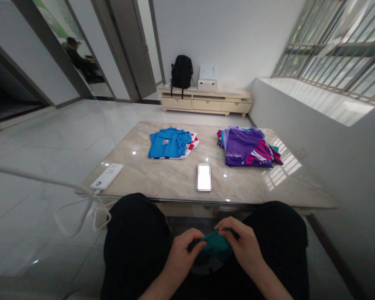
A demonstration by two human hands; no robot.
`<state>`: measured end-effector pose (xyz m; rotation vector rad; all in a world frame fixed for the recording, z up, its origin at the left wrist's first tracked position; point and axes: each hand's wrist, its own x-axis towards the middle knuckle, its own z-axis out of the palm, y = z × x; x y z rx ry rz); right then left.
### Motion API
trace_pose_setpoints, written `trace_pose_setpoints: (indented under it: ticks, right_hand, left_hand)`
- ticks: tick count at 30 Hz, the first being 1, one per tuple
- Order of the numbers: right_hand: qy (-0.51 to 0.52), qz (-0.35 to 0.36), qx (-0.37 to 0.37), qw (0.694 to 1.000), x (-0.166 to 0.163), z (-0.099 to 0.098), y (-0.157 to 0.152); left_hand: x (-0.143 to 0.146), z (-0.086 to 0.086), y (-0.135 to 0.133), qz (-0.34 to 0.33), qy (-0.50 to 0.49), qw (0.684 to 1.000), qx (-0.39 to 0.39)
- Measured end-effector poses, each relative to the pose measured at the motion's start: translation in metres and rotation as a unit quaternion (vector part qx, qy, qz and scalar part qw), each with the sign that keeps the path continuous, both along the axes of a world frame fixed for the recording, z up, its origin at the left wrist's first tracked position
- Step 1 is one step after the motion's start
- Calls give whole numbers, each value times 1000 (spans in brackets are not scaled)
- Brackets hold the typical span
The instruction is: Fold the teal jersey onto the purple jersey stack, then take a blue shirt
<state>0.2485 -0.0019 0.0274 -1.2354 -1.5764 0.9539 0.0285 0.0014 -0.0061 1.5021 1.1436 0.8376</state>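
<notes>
While L fingers & R fingers pinch teal cloth, top edge runs approx. crosswise, rising rightward.

A glossy beige marble-patterned bench spans the middle of the frame. Left of its upper centre lies a folded bright-blue garment over red-and-white checked cloth; at upper right, a purple-and-magenta folded pile. A white rectangular device sits lower left, a white blurred-out rectangle near the lower-centre edge.
</notes>
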Motion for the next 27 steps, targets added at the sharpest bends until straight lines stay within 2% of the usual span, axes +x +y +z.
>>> trace_pose_setpoints:
  ticks: [6, 12, 17, 19, 22, 24, 27]
  right_hand:
    - [-11, -35, -12, 999, -3, 2, 2]
    - [-45, -33, 6, 998, 2, 11, -1]
    - [-52, -38, 45, 997, 4, 20, -4]
    - [-43, -52, 47, 997, 2, 20, -4]
    - [-19, -101, 13, 995, -4, 13, 2]
    - [36, -147, -21, 988, -8, 4, 9]
    - [169, -200, -64, 963, -10, -11, 23]
  left_hand:
    - [-4, -11, -7, -25, -43, 998, -24]
    - [-7, -18, -7, 53, -47, 995, -72]
    - [-5, -3, -1, 57, 7, 998, 4]
    - [-1, 4, 0, 81, 18, 996, 34]
    - [7, 9, 2, 141, 17, 989, 33]
    - [10, 10, 5, 169, 26, 984, 46]
    - [7, 9, 7, 150, 52, 980, 121]
